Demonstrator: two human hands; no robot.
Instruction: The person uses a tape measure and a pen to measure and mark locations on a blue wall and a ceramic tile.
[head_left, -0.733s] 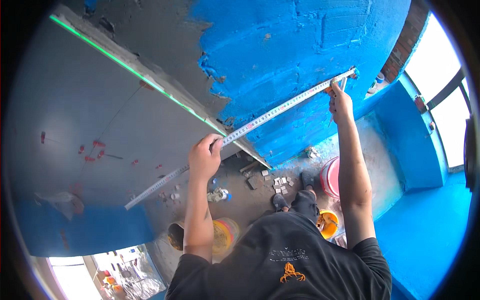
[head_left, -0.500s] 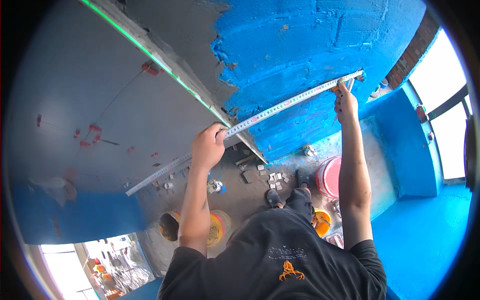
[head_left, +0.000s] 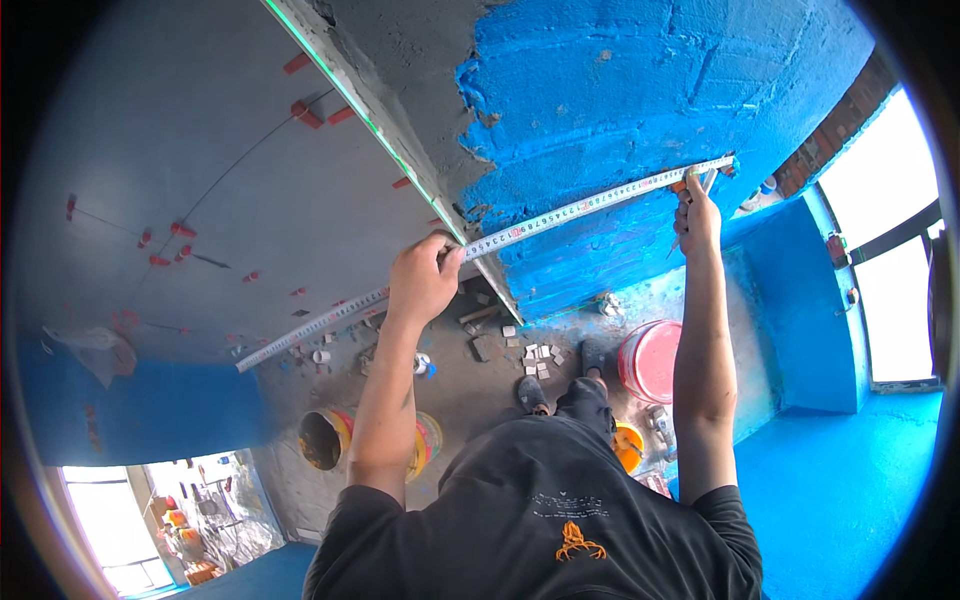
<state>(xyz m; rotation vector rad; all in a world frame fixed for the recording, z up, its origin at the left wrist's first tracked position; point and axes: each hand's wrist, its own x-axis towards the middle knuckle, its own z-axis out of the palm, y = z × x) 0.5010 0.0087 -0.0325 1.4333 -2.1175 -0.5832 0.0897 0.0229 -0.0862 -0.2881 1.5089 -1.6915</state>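
A long white ruler [head_left: 570, 213] with printed markings lies across the blue-coated wall [head_left: 600, 110], its right end slightly higher. My left hand [head_left: 425, 280] is closed on it by the edge of the large grey panel [head_left: 230, 150]; the ruler's other end sticks out past this hand, over the panel. Near the right end, my right hand [head_left: 697, 215] presses the ruler with its fingers closed. A slim silver and orange item, too small to name, shows at these fingers. A bright green line runs along the panel's edge.
Red clips [head_left: 307, 114] dot the grey panel. On the floor stand a pink-lidded bucket [head_left: 652, 362], an orange bucket [head_left: 628, 447] and an open bucket [head_left: 325, 440] at left. Small tile pieces [head_left: 540, 358] lie ahead of my feet. Windows [head_left: 895, 290] are at the right.
The view has shifted a little, showing more of the panel and its red clips. Both hands still hold the ruler in nearly the same place against the wall.
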